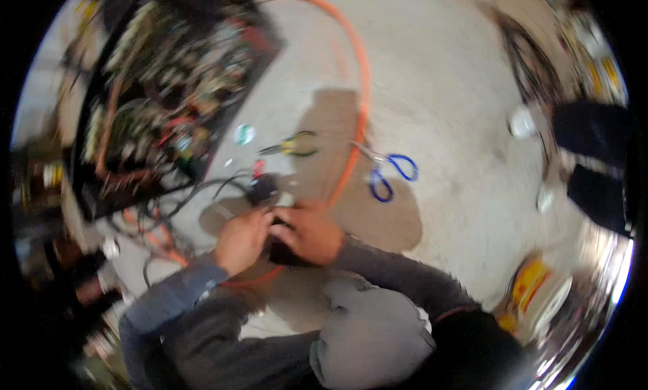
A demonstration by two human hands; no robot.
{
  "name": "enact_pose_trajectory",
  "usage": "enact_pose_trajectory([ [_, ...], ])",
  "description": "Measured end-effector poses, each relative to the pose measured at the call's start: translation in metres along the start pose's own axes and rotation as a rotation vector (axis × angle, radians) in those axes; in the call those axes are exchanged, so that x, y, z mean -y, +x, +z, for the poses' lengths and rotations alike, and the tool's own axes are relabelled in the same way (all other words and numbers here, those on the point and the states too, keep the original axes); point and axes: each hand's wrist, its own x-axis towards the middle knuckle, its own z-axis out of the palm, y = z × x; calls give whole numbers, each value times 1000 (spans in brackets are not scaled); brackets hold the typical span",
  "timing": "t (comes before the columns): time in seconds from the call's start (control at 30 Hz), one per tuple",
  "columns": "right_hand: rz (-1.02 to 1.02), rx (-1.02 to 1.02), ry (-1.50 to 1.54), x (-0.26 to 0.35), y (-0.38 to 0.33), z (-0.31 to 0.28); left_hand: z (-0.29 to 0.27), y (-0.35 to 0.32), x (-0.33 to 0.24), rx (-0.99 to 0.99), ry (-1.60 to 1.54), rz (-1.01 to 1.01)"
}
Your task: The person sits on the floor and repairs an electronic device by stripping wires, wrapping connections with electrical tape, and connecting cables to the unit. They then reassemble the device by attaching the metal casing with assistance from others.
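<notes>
Black and small, the box sits low on the concrete floor, pinched between both hands close in front of the person. The left hand wraps its left side with fingers curled round it; the right hand covers its top and right side, fingers bent down over it. Both hands are closed on the box, though blur hides exactly how the fingertips sit.

From the far side of the box a black cable runs away to the left toward the open cabinet, packed with wiring. So the box's long line seems to point far-left, along that cable, and the left hand lies nearer the cable end. I cannot tell whether the cable is plugged in or only touching.

An orange hose loops across the floor just beyond the hands and passes under them. Pliers lie further out, and blue-handled scissors lie to the far right of the hands, nearer the right hand. Both tools are apart from the hands, untouched.
</notes>
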Motion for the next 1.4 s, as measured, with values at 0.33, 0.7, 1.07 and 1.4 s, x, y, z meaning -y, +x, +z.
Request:
enact_pose_trajectory([
  [0.33,142,128,-165,61,-9,-1,17,-18,41,-76,-197,550],
  [0.7,-100,386,-362,132,4,9,-12,-27,71,35,-340,1067],
  [1.07,166,456,-201,147,-11,25,-16,-62,74,-15,-257,1186],
  [1.4,296,133,-547,-2,-3,-59,-38,-36,51,87,-165,1109],
])
